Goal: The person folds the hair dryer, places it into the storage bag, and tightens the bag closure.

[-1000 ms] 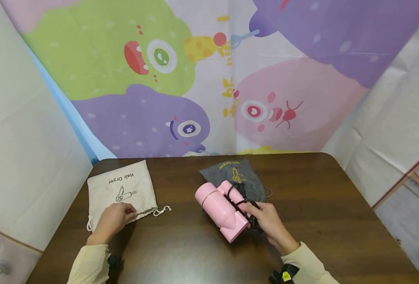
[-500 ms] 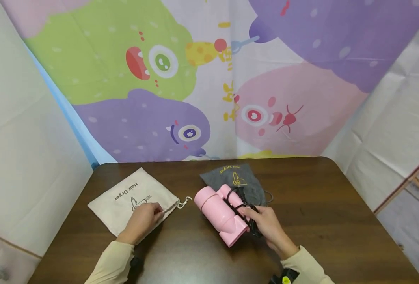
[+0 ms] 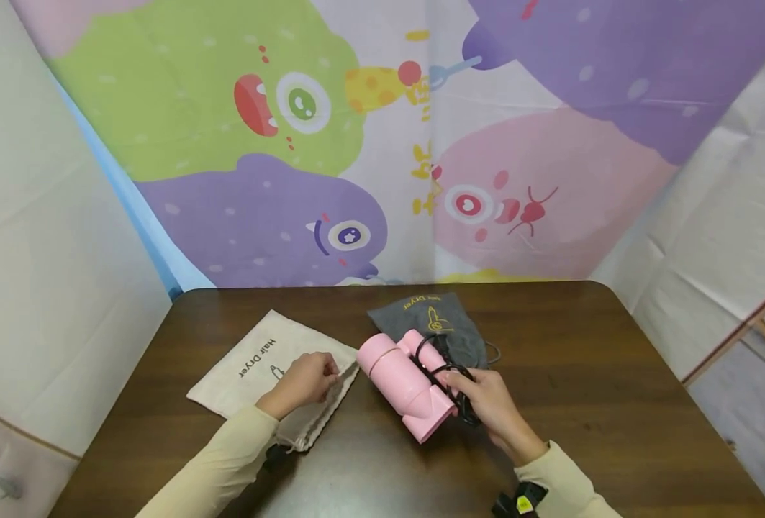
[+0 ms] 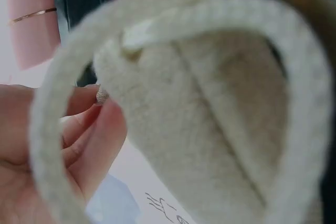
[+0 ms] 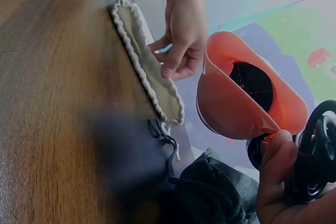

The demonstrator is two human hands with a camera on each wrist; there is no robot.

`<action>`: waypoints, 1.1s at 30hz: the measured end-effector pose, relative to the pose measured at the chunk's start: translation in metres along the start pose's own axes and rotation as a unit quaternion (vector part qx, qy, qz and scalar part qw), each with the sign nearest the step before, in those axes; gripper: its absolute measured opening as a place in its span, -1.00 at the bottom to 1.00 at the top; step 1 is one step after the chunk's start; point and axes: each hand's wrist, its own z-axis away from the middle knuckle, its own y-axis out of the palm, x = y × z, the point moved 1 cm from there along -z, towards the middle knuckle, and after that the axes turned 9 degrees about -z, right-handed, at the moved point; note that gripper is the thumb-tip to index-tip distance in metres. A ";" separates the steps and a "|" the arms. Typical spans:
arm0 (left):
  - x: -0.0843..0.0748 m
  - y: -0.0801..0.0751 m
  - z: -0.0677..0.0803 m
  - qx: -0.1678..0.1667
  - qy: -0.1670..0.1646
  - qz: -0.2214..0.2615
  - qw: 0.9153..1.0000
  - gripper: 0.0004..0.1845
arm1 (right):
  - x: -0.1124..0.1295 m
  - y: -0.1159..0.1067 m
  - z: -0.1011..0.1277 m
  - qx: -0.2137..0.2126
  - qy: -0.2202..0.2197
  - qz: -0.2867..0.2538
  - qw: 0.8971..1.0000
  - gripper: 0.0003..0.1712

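on table (image 3: 583, 374), left grip (image 3: 304, 380) pinching beige bag (image 3: 259, 367) nearer right-held dryer (image 3: 404, 378).

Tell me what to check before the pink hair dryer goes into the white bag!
1. Left hand grips the cream bag at its mouth: ok.
2. Bag mouth held open: ok, the left wrist view shows the opening gaping.
3. Right hand holds the pink hair dryer: ok.
4. Black cord gathered against the dryer: ok, it is coiled under the right hand.
5. Bag mouth faces the dryer: ok, it lies right beside the barrel.
6. Bag wide enough for the dryer: cannot tell.
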 end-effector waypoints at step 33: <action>-0.009 -0.025 -0.014 -0.022 -0.095 0.283 0.954 -0.86 | -0.003 0.012 0.004 0.012 -0.009 0.042 0.999 -0.70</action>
